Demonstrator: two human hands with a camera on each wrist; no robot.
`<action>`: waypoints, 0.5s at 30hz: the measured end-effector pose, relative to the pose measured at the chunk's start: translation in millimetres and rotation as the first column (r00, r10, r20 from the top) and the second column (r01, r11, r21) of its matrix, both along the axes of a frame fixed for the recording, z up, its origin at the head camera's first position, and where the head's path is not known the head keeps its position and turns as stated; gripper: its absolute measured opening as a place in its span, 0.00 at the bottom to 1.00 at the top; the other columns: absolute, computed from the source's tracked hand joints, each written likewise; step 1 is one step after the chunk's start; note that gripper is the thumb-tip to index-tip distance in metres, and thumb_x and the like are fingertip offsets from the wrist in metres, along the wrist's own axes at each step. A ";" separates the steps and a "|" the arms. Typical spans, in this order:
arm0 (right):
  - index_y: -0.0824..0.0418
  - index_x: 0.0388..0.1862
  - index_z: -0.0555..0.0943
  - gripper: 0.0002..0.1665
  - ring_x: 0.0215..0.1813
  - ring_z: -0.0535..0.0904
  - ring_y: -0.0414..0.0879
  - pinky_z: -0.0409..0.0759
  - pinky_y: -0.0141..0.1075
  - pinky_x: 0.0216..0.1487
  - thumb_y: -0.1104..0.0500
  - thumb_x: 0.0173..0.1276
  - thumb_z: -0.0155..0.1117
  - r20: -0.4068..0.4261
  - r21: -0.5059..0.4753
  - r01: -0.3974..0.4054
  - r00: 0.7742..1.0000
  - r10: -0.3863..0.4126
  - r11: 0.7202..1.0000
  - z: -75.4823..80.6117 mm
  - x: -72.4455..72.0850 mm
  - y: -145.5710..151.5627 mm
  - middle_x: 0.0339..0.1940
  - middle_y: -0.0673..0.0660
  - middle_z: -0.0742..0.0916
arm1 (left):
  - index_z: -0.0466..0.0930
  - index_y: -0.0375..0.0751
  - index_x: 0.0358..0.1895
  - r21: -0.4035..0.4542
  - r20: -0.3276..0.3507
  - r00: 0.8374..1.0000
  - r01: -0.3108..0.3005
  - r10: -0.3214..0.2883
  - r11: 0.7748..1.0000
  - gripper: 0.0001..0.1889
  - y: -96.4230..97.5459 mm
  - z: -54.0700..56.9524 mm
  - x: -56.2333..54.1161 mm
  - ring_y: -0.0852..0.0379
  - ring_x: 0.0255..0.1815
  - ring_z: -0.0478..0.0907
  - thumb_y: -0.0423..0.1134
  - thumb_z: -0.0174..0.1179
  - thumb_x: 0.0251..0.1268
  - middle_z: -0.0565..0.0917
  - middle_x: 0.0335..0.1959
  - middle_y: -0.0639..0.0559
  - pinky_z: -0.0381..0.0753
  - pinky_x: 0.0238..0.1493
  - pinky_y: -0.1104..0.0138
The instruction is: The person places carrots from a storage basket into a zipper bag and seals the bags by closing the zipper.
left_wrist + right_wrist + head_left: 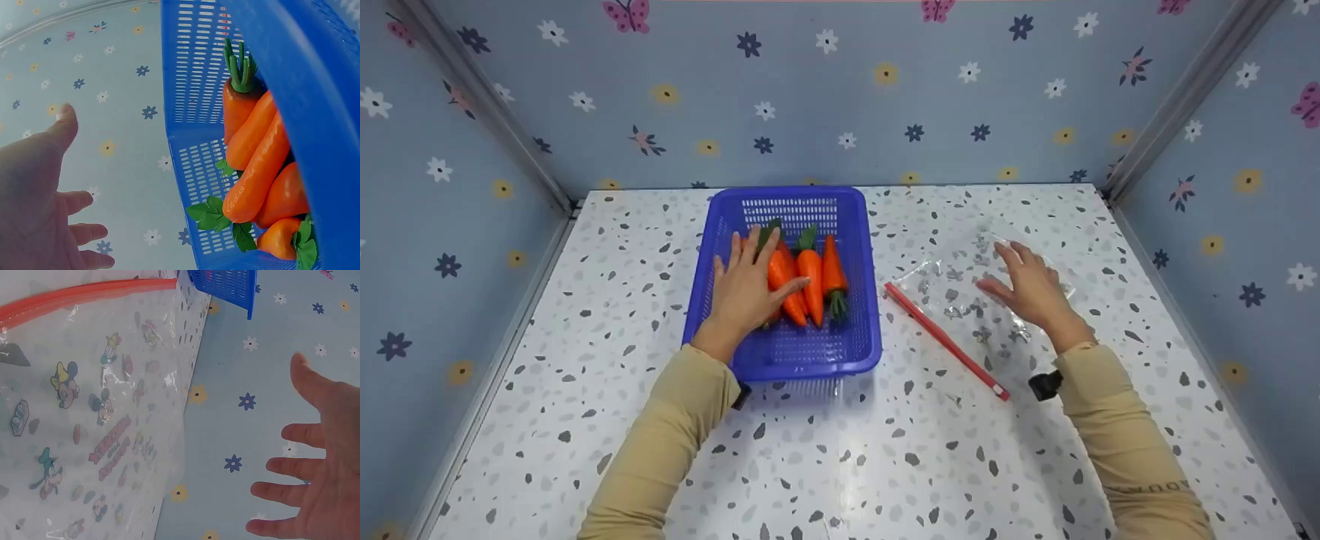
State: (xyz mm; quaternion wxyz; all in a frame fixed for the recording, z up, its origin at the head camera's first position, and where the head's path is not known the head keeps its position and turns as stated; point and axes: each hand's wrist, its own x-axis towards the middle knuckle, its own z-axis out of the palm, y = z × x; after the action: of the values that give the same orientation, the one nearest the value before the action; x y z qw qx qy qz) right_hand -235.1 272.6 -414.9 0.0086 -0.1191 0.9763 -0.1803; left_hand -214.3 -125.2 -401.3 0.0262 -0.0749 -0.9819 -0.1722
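A blue plastic basket with slotted walls stands left of centre on the table. Several orange carrots with green tops lie inside it. Above the basket's left part, my left hand is spread with straight fingers and holds nothing; the left wrist view shows this hand apart from the carrots. To the right lies a clear zip bag with printed cartoon figures and a red zip strip. My right hand hovers over the bag, fingers spread, with nothing in it.
The speckled white table is bounded by flower-patterned panels at the back, left and right. Metal corner posts join the panels. A dark wrist device sits at the right cuff.
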 end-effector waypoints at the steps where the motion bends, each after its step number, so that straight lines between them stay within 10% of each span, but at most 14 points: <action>1: 0.65 0.66 0.56 0.41 0.63 0.54 0.67 0.50 0.65 0.54 0.42 0.62 0.53 -0.008 -0.007 -0.006 1.000 0.006 1.000 -1.3 0.1 -1.3 0.65 0.70 0.58 | 0.44 0.49 0.70 0.011 -0.005 1.000 0.002 -0.002 1.000 0.44 0.6 0.0 0.2 0.41 0.68 0.35 0.68 0.43 0.54 0.43 0.70 0.43 0.38 0.60 0.42; 15: 0.70 0.53 0.72 0.25 0.49 0.72 0.59 0.69 0.50 0.49 0.57 0.61 0.60 -0.080 -0.160 -0.014 0.997 0.001 0.987 -27.2 1.4 -20.9 0.49 0.68 0.76 | 0.63 0.36 0.62 0.230 -0.198 0.980 0.027 0.020 0.973 0.31 12.4 -18.6 5.1 0.43 0.62 0.58 0.47 0.58 0.57 0.63 0.62 0.40 0.53 0.61 0.51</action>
State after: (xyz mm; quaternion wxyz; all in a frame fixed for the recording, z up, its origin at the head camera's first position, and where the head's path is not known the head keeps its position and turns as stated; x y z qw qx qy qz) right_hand -233.6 251.7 -442.1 -0.0392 -0.1301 0.9578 -0.2534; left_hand -209.2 -112.8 -419.9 0.1325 -0.0898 -0.9475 -0.2769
